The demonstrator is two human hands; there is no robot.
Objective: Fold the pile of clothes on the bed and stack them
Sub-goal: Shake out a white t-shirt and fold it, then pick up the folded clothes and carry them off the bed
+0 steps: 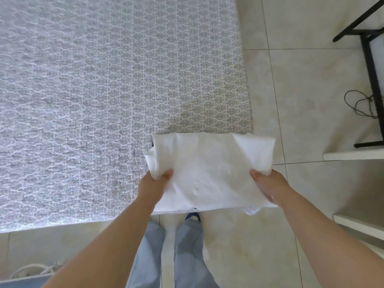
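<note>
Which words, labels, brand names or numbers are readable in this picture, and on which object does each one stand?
None: no readable text anywhere.
White folded cloth, held by left hand and right hand: plain, no label showing.
Bedspread: only a repeating ornament print, no letters.

a white cloth (209, 169), folded into a rough rectangle with soft creases, is held flat over the near right corner of the bed (87, 96). the left hand (154, 185) grips its left edge, the right hand (270, 186) its right edge. the bed's patterned grey-white cover lies smooth.
</note>
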